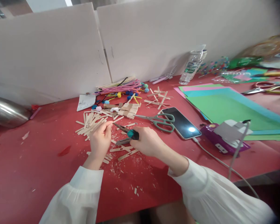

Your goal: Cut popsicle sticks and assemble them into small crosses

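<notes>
My left hand [100, 138] pinches a thin wooden craft stick [118, 119] between thumb and fingertips. My right hand [148, 140] is wrapped round the teal-and-black handle of a pair of pliers [130, 133], whose narrow jaws point left, close to the stick and my left fingertips. Whether the jaws touch the wood I cannot tell. Below the jaws a grey, pointed metal piece [123, 141] shows, partly hidden by my right hand. Loose craft sticks [90, 123] lie piled beyond my left hand, and notched sticks [121, 149] lie under the pliers among wood splinters.
Grey-handled scissors [164, 122] lie by a phone [182, 123] charging from a purple power strip [220, 138]. Coloured sheets [224, 102] spread at right. A water bottle [193, 67], pink pipe cleaners [121, 87] and a metal flask [8, 112] stand or lie farther off.
</notes>
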### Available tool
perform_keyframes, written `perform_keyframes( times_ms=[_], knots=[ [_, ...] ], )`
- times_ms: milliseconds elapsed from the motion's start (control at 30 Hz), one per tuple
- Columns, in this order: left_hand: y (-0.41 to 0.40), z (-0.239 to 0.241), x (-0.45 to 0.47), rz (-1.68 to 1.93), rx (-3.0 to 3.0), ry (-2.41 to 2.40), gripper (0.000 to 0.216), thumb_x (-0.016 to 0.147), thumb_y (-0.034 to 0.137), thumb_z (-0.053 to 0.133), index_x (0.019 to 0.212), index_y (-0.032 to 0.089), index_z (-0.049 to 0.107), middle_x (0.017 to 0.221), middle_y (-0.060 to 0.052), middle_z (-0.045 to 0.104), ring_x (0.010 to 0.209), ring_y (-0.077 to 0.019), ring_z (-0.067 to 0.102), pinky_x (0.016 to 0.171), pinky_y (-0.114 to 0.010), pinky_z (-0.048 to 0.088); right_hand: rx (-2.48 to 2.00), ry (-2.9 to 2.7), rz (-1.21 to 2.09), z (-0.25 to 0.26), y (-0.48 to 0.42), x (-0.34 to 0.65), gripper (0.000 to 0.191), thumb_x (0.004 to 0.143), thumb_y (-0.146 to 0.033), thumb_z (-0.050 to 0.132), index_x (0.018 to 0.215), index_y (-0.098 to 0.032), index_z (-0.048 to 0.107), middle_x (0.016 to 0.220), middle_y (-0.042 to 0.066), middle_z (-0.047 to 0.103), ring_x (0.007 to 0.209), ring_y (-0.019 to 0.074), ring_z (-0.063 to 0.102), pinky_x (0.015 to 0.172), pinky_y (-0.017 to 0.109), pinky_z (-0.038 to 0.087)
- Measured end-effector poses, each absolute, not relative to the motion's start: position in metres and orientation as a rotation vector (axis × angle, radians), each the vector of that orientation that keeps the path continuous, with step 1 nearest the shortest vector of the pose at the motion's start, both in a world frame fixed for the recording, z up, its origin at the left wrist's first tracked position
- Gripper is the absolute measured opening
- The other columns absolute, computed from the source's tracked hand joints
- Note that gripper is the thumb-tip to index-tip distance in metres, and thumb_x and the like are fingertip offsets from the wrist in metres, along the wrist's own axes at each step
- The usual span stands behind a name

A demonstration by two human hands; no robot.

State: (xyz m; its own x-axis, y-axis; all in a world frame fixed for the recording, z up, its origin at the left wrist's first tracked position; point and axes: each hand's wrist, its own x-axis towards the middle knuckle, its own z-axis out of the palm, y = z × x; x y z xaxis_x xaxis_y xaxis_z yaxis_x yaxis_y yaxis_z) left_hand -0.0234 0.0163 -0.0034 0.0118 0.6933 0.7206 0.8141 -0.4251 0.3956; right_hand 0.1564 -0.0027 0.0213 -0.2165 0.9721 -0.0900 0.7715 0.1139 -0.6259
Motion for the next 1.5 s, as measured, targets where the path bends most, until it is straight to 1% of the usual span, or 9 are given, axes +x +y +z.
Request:
perform_keyframes(
  times_ms=[133,200,433,533,700,833,1133,1333,1500],
  knots=[
    [0.012,0.003,-0.022,-1.456,-2.107,-1.572,0.017,0.081,0.024,0.052,0.083,0.018,0.067,0.077,-0.004,0.071,0.072,-0.016,0.066,0.07,-0.026,0.049,-1.364,-1.691,1.644,0.018,0.003,0.159,0.008,0.059,-0.023,0.05,0.061,-0.017,0.054,0.045,-0.005,0.041,0.043,0.0076,0.035,0.042,0.021,0.026],
    [0.009,0.005,-0.022,-1.496,-2.094,-1.564,0.016,0.081,0.023,0.052,0.084,0.017,0.067,0.076,-0.004,0.071,0.071,-0.0156,0.066,0.069,-0.026,0.049,-1.261,-1.498,1.891,0.019,0.003,0.158,0.01,0.055,-0.021,0.05,0.062,-0.016,0.056,0.043,-0.005,0.042,0.041,0.0071,0.036,0.04,0.021,0.028],
    [0.011,0.006,-0.028,-1.588,-2.035,-1.65,0.017,0.08,0.028,0.053,0.082,0.019,0.067,0.079,-0.004,0.071,0.074,-0.0158,0.066,0.072,-0.027,0.049,-1.08,-1.306,2.121,0.024,-0.001,0.161,0.018,0.053,-0.022,0.05,0.068,-0.014,0.056,0.053,-0.003,0.048,0.043,0.0066,0.039,0.04,0.02,0.028],
    [0.016,0.003,-0.03,-1.822,-1.981,-1.936,0.02,0.078,0.032,0.054,0.083,0.017,0.066,0.074,-0.004,0.071,0.065,-0.0146,0.065,0.065,-0.026,0.051,-1.205,-1.597,1.851,0.023,-0.002,0.162,0.014,0.057,-0.023,0.049,0.067,-0.015,0.055,0.052,-0.004,0.045,0.045,0.0075,0.038,0.043,0.021,0.028],
    [0.02,-0.004,-0.025,-2.289,-1.897,-2.248,0.022,0.071,0.034,0.06,0.08,0.015,0.066,0.065,-0.002,0.067,0.051,-0.0107,0.057,0.055,-0.024,0.05,-1.591,-2.104,0.748,0.025,-0.007,0.157,0.011,0.065,-0.026,0.051,0.073,-0.018,0.051,0.066,0.0,0.054,0.058,0.012,0.046,0.052,0.024,0.028],
    [0.019,-0.006,-0.022,-2.388,-1.953,-2.227,0.022,0.07,0.034,0.061,0.081,0.015,0.066,0.068,-0.002,0.066,0.051,-0.0083,0.055,0.055,-0.023,0.049,-1.637,-2.233,0.361,0.024,-0.008,0.156,0.015,0.069,-0.023,0.046,0.081,-0.017,0.051,0.08,0.005,0.059,0.07,0.0165,0.052,0.055,0.025,0.029],
    [0.013,0.0,-0.017,-2.129,-2.032,-2.164,0.022,0.073,0.033,0.059,0.085,0.016,0.067,0.065,-0.001,0.066,0.054,-0.0102,0.057,0.057,-0.023,0.048,-1.668,-2.263,-0.006,0.018,-0.011,0.155,0.02,0.07,-0.024,0.045,0.087,-0.014,0.052,0.086,0.011,0.059,0.081,0.0228,0.053,0.067,0.031,0.034],
    [0.009,0.003,-0.017,-1.872,-2.117,-2.093,0.022,0.077,0.031,0.055,0.087,0.016,0.067,0.071,-0.002,0.069,0.058,-0.0115,0.06,0.058,-0.023,0.049,-1.689,-2.266,-0.005,0.018,-0.011,0.154,0.02,0.071,-0.023,0.045,0.088,-0.014,0.052,0.085,0.01,0.06,0.077,0.0218,0.053,0.065,0.031,0.033],
    [0.009,0.003,-0.023,-1.55,-2.206,-1.927,0.021,0.08,0.031,0.052,0.086,0.018,0.068,0.075,-0.003,0.069,0.068,-0.0141,0.063,0.068,-0.026,0.049,-1.677,-2.298,-0.023,0.017,-0.009,0.155,0.019,0.072,-0.023,0.046,0.087,-0.015,0.053,0.085,0.01,0.06,0.078,0.0217,0.054,0.065,0.03,0.033]
  ],
)
